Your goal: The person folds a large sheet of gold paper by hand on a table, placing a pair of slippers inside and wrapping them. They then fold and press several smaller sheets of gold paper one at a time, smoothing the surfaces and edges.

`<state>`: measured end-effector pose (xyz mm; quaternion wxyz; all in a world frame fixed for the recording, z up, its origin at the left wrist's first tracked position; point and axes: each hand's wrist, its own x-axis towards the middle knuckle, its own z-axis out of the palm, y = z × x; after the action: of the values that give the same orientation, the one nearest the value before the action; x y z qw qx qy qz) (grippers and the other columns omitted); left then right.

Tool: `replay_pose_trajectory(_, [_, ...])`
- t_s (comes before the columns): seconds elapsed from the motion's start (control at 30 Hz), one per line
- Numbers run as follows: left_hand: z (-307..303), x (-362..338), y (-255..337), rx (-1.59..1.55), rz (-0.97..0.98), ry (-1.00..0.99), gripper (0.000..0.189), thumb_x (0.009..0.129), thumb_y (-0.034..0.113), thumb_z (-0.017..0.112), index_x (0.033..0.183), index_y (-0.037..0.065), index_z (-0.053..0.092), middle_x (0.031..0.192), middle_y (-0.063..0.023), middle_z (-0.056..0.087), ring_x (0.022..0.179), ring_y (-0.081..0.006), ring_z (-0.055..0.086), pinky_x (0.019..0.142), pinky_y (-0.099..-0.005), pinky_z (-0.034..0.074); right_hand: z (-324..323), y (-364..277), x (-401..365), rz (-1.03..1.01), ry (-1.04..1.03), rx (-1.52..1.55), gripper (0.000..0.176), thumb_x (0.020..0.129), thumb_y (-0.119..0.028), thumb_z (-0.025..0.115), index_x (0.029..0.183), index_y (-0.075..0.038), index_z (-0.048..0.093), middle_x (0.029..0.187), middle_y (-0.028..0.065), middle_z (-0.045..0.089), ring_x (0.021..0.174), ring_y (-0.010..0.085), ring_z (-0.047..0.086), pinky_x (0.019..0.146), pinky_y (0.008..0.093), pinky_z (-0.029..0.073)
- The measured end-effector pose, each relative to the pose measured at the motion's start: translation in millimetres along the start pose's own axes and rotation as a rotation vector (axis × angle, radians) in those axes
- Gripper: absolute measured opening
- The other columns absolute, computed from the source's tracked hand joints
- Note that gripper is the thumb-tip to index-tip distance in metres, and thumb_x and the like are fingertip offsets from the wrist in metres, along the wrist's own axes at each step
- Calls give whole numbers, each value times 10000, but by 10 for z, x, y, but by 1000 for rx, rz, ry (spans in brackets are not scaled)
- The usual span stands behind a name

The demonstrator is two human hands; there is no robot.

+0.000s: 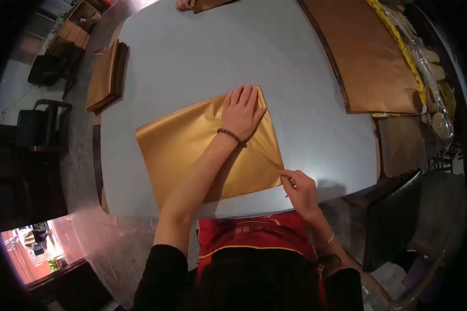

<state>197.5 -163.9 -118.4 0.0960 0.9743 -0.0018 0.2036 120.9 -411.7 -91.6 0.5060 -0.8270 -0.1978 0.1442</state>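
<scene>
Container first: clear plastic bag (442, 124), well off to the right of both hands and ahead of the right one; pale objects show at it, though whether inside or beneath cannot be told. Yellow strip (399, 46) runs alongside, between bag and large brown sheets (371, 62).

Left hand (241, 111): open flat, palm down, fingers extended and nearly side by side, thumb held apart. It presses on the gold sheet (192, 155) near the far right corner; creases run out from under it. Beaded bracelet (229, 136) at the wrist.

Right hand (300, 189): thumb and forefinger pinching the near right corner of the same sheet, remaining fingers curled in. Bracelet (329, 239) on this wrist too.

Gold sheet lies on the grey tabletop (321, 145), beneath the left hand and extending left of the right hand. Folded sheets (107, 78) stacked well to the left of the left hand. Straight beyond it, at the far edge, another person's hand (184, 4) beside a brown piece (211, 5)
</scene>
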Motion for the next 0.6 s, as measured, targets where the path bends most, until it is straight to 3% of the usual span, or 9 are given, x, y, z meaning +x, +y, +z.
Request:
replay_pose_trajectory(0.17, [14, -37, -14, -4, 0, -16, 545, 934, 390, 498, 1350, 44, 438, 1392, -127, 433, 1295, -319, 369, 1078, -448, 279, -123, -23, -18, 213, -110, 254, 262, 877, -62, 620, 1088, 52, 513, 809, 128, 667, 686, 156, 649, 601, 273, 547])
replay_pose_trajectory(0.47, [54, -23, -41, 20, 13, -25, 546, 940, 406, 466, 1357, 54, 436, 1410, -119, 424, 1302, -314, 360, 1090, -435, 255, -181, -95, -30, 359, -101, 389, 260, 851, -70, 623, 1052, 40, 501, 835, 141, 663, 716, 153, 652, 613, 274, 547])
replay_pose_trajectory(0.6, [49, -7, -67, -57, -2, -24, 517, 920, 427, 475, 1321, 101, 453, 1376, -111, 433, 1293, -316, 358, 1080, -473, 252, -205, -94, -2, 391, -147, 374, 250, 865, -68, 619, 1047, 14, 468, 852, 115, 621, 757, 152, 637, 635, 275, 543])
